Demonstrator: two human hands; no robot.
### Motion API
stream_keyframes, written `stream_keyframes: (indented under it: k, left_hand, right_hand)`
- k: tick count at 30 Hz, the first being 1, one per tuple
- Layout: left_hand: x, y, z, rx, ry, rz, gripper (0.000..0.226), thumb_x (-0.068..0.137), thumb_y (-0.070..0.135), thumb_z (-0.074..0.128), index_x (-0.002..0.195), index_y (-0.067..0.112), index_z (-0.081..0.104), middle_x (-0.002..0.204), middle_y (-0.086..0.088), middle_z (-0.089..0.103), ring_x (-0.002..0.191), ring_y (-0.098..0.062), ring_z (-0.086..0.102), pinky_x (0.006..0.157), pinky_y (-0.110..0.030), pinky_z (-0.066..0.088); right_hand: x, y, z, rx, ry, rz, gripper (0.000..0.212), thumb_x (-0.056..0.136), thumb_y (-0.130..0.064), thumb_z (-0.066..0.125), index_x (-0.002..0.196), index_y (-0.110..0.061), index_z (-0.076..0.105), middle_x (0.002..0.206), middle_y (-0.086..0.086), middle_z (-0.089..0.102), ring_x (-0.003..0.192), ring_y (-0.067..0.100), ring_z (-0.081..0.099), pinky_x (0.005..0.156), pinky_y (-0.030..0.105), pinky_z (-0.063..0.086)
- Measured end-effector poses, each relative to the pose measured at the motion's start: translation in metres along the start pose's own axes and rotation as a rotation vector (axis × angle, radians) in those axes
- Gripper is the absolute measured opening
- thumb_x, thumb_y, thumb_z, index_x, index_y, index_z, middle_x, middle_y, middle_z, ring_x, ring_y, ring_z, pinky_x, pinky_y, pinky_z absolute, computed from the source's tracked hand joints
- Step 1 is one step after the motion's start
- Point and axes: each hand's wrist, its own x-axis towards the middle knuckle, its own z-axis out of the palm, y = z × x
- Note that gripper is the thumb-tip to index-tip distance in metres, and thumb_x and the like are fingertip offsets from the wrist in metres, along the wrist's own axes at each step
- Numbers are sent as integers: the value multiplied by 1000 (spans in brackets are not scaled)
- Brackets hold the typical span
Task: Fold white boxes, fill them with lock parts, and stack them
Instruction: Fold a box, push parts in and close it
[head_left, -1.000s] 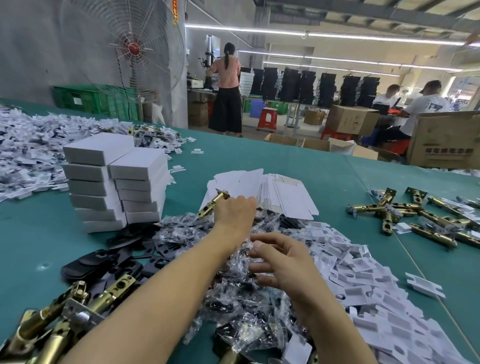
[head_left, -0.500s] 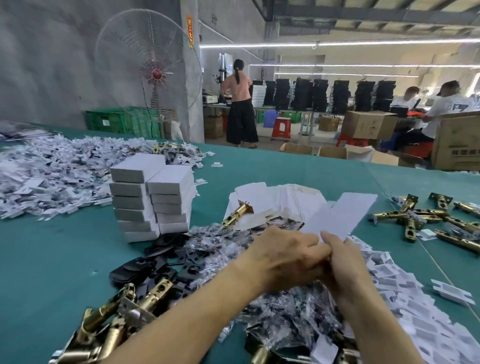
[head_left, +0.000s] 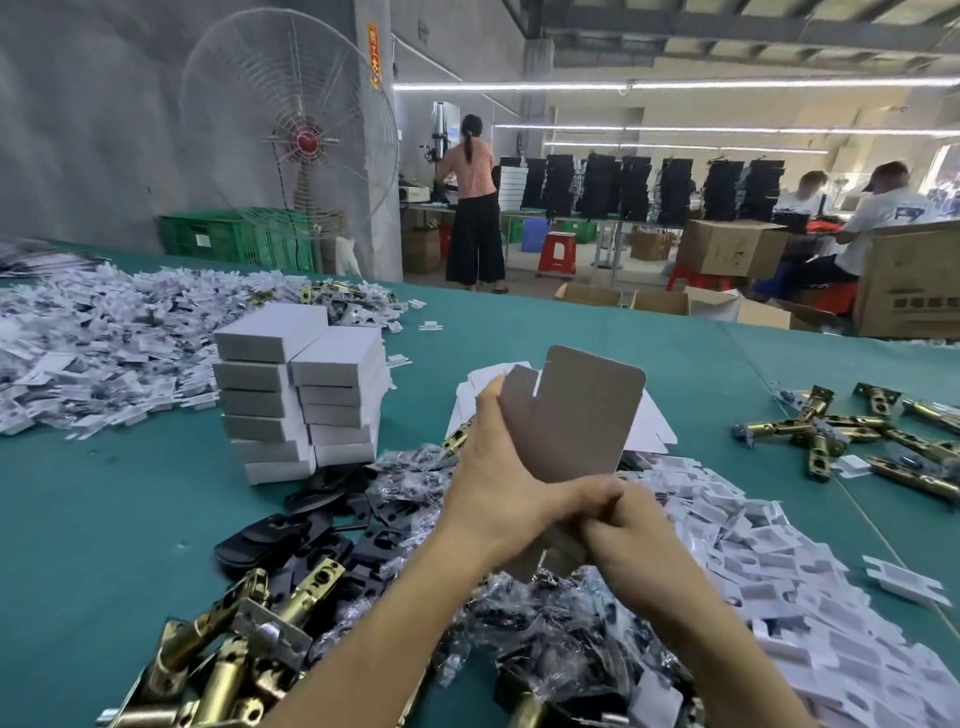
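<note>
Orange vertical sign (head_left: 373, 54) on the pillar (head_left: 375, 11), yellow Chinese characters too blurred to read, dark printed characters on the cardboard carton (head_left: 911, 280) far right, illegible, blue print on a seated worker's white T-shirt (head_left: 883, 213), illegible

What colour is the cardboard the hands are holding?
The cardboard looks greyish-brown, best in the head view.

grey-brown box blank (head_left: 576, 415), white folded boxes (head_left: 301, 384), teal table (head_left: 104, 519), brass latches (head_left: 852, 431)

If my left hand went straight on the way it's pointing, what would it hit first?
The left hand holds the unfolded box blank; beyond it, the pile of flat white blanks looks first in line, though depth is unclear.
</note>
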Motion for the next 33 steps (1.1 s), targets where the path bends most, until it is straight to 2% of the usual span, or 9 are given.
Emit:
stream_keyframes:
  k: [3, 7, 11, 16, 19, 24, 27, 30, 33]
  left_hand:
    - [5, -5, -8, -52, 110, 50, 54, 61, 47, 91, 101, 32, 58, 93, 17, 69, 82, 3, 65, 68, -17, 54]
    - [3, -4, -11, 27, 255, 201, 20, 85, 26, 80, 95, 23, 63, 84, 12, 69, 68, -1, 64, 53, -12, 47]
    - [-6, 4, 3, 35, 123, 392, 12, 96, 30, 65, 97, 23, 56, 89, 8, 62, 74, 2, 60, 58, -13, 47]
    - [-13, 0, 8, -116, -278, 405, 45, 81, 27, 75, 118, 21, 51, 140, 12, 46, 129, -12, 51, 102, -46, 49]
    - [-13, 0, 5, -105, -248, 400, 44, 76, 36, 80, 107, 33, 48, 154, 17, 30, 145, -3, 29, 113, -36, 37]
    - [-13, -2, 6, -62, -95, 325, 72, 64, 54, 86, 111, 53, 32, 141, 19, 30, 134, 2, 34, 100, -22, 43]
    - [-13, -4, 6, 93, -25, 377, 90, 61, 48, 88, 122, 51, 21, 123, 17, 37, 105, 1, 47, 76, -20, 48]
    - [-12, -7, 7, 236, -40, 558, 99, 59, 43, 83, 131, 42, 14, 141, 5, 32, 119, -15, 46, 91, -36, 51]
    - [-13, -7, 7, 295, -75, 645, 104, 59, 45, 80, 137, 37, 12, 153, 1, 26, 139, -17, 34, 106, -47, 43]
  right_hand:
    - [0, 1, -2, -13, 141, 41, 2, 91, -21, 63, 90, -21, 65, 83, -6, 70, 76, 14, 65, 65, 32, 50]
    - [-5, -16, -10, -158, 560, -46, 42, 89, -31, 68, 126, -35, 48, 100, -9, 58, 85, 5, 61, 65, 21, 46]
    - [-11, -36, -3, 21, 376, -135, 55, 78, -60, 65, 129, -48, 47, 120, -24, 58, 100, -12, 60, 77, 18, 51]
    - [-10, -42, 4, 136, 371, -230, 29, 96, -39, 52, 123, -45, 60, 118, -20, 69, 107, -1, 66, 92, 33, 54]
    - [-8, -41, 0, 81, 465, -270, 30, 103, -20, 48, 117, -39, 67, 111, -15, 72, 106, 8, 68, 90, 40, 56]
    - [-10, -38, -5, 48, 548, -270, 38, 101, -7, 46, 112, -38, 65, 53, -6, 52, 48, 11, 44, 48, 28, 41]
    - [-12, -44, -8, 120, 505, -238, 25, 92, -17, 60, 104, -39, 64, 69, 9, 68, 61, 31, 64, 53, 46, 54]
    - [-14, -46, -14, 37, 464, -225, 5, 87, -30, 69, 90, -26, 71, 74, 4, 72, 63, 14, 66, 52, 34, 53]
    - [-12, -43, -19, 8, 461, -165, 15, 93, -17, 65, 83, -5, 67, 76, 24, 63, 63, 23, 52, 61, 56, 50]
